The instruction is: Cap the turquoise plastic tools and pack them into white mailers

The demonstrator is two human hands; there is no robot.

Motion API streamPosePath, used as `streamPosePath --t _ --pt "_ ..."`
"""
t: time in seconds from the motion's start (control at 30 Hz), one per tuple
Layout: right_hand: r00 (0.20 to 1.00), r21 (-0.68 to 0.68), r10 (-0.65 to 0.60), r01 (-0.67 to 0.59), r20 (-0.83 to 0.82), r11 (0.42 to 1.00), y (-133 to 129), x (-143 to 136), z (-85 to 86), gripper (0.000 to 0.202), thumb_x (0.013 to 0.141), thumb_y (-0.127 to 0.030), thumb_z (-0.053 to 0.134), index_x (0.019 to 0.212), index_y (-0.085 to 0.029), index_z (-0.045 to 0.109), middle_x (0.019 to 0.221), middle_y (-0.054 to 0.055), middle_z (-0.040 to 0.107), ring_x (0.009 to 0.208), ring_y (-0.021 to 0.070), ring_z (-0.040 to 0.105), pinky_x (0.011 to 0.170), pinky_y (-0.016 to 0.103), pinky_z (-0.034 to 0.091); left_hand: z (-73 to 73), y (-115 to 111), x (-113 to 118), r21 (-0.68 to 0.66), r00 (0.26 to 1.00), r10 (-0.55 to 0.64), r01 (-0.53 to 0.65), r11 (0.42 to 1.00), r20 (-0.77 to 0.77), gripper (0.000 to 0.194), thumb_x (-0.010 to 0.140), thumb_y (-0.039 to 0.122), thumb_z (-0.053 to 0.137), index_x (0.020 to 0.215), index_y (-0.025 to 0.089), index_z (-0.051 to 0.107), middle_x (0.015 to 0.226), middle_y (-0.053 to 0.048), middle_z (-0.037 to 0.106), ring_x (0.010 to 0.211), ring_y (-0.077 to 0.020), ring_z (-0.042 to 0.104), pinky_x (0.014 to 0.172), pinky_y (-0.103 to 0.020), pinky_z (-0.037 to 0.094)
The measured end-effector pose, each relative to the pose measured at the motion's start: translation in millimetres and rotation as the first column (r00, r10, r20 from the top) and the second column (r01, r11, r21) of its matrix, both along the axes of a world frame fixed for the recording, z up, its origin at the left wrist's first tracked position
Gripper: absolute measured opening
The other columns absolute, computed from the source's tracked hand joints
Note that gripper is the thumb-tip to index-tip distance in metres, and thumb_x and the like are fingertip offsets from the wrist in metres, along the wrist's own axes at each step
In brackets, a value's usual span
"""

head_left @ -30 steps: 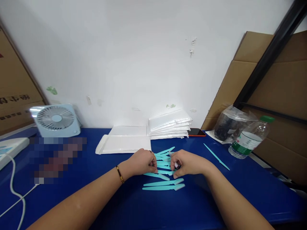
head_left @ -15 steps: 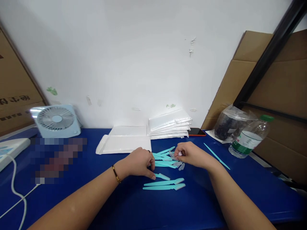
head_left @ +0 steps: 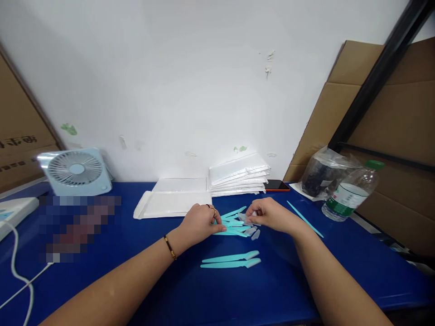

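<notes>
Where the slim turquoise knife-shaped plastic sticks lie jumbled at the dial's centre, twelve o'clock pointing away from you, your left hand rests at nine o'clock, thumb and forefinger pinching one stick. Your right hand lies at three o'clock, its fingertips drawn together; whether they grip anything cannot be told. Because the sticks overlap, lifting one could drag its neighbours askew. Small frosted translucent plastic slips, loose near four o'clock just beside your right fingers, could be scattered or pushed under the pile by a brushing knuckle. Should the sticks' pale tips be sharp, a detail too small to judge, careless contact might nick you. Note the two parallel turquoise sticks at six o'clock: a lowered left wrist could knock them out of line on the smooth dark-blue tabletop.
</notes>
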State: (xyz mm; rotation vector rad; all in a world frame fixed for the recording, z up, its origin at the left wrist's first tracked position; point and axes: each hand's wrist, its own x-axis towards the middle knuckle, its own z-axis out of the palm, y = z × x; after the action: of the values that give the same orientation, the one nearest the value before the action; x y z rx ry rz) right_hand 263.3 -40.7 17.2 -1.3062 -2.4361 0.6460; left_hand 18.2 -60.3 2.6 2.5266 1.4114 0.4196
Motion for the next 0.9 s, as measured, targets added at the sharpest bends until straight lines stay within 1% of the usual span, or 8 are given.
streamPosePath --t 0.1,0.23,0.33,0.43,0.5,0.6,0.77,0.9 --pt "1.000 0.013 -0.024 0.024 -0.001 1.000 1 4 2.7 0.020 0.075 -0.033 0.058 0.080 -0.017 0.069 0.071 0.003 0.066 0.061 0.0129 0.055 0.053 0.021 0.037 1.1 -9 4 -0.027 0.997 -0.072 0.073 0.997 0.023 0.037 0.067 0.057 0.062 0.081 0.022 0.067 0.077 0.001 0.062 0.068 -0.0131 0.055 0.058 -0.023 0.035" --pt "0.998 0.009 0.063 -0.063 0.022 0.998 -6 3 7.7 0.019 0.075 -0.033 0.058 0.076 -0.017 0.069 0.071 0.003 0.065 0.062 0.0129 0.055 0.054 0.021 0.036 2.3 -23 9 -0.187 0.966 -0.259 0.251 0.950 -0.018 0.027 0.067 0.049 0.066 0.073 0.023 0.068 0.066 0.002 0.062 0.059 -0.0113 0.054 0.050 -0.022 0.032" --pt "0.979 -0.087 0.195 -0.189 0.066 0.978 -11 -3 7.5 0.025 0.071 -0.040 0.064 0.077 -0.017 0.070 0.069 0.001 0.064 0.057 0.0112 0.052 0.050 0.021 0.034 1.3 -26 13 -0.219 0.970 -0.239 0.224 0.950 -0.046 0.018 0.072 0.039 0.064 0.068 0.022 0.067 0.062 0.003 0.063 0.056 -0.0109 0.053 0.049 -0.022 0.032" --pt "0.948 -0.152 0.301 -0.284 0.102 0.947 -13 -11 3.4 0.031 0.065 -0.045 0.069 0.079 -0.017 0.070 0.067 0.000 0.061 0.056 0.0104 0.050 0.049 0.020 0.033 0.2 -22 14 -0.131 0.983 -0.179 0.172 0.976 -0.048 0.013 0.074 0.033 0.062 0.070 0.021 0.067 0.067 0.002 0.064 0.059 -0.0115 0.054 0.052 -0.022 0.032" --pt "0.940 -0.138 0.324 -0.309 0.105 0.941 -13 -14 0.7 0.028 0.068 -0.043 0.067 0.076 -0.017 0.069 0.065 0.000 0.059 0.056 0.0101 0.049 0.050 0.020 0.033 0.3 -17 13 -0.052 0.988 -0.152 0.149 0.987 -0.042 0.013 0.075 0.033 0.061 0.073 0.022 0.066 0.070 0.002 0.064 0.062 -0.0124 0.055 0.055 -0.023 0.033" --pt "0.958 -0.116 0.281 -0.273 0.057 0.955 -8 -11 -1.7 0.026 0.074 -0.041 0.062 0.071 -0.016 0.068 0.067 0.000 0.059 0.057 0.0098 0.050 0.052 0.020 0.034 1.5 -8 8 0.045 0.992 -0.103 0.106 0.993 -0.076 0.014 0.076 0.035 0.061 0.074 0.022 0.066 0.074 0.001 0.064 0.067 -0.0142 0.056 0.062 -0.025 0.034" --pt "0.999 -0.007 0.044 -0.044 0.008 0.999 7 1 -4.3 0.029 0.068 -0.044 0.067 0.077 -0.016 0.069 0.072 0.002 0.059 0.060 0.0115 0.051 0.052 0.021 0.035 5.2 -1 3 0.074 0.996 -0.002 0.009 0.997 -0.092 0.021 0.073 0.041 0.064 0.078 0.021 0.064 0.081 0.000 0.063 0.071 -0.0156 0.057 0.066 -0.027 0.035" --pt "0.999 0.056 -0.028 0.029 -0.018 0.998 8 6 -0.3 0.023 0.070 -0.039 0.065 0.080 -0.017 0.069 0.072 0.002 0.060 0.061 0.0122 0.051 0.054 0.022 0.036 7.2 -22 10 -0.003 0.993 -0.104 0.104 0.995 -0.054 0.042 0.059 0.056 0.069 0.083 0.023 0.063 0.083 0.000 0.062 0.070 -0.0164 0.056 0.060 -0.025 0.036"
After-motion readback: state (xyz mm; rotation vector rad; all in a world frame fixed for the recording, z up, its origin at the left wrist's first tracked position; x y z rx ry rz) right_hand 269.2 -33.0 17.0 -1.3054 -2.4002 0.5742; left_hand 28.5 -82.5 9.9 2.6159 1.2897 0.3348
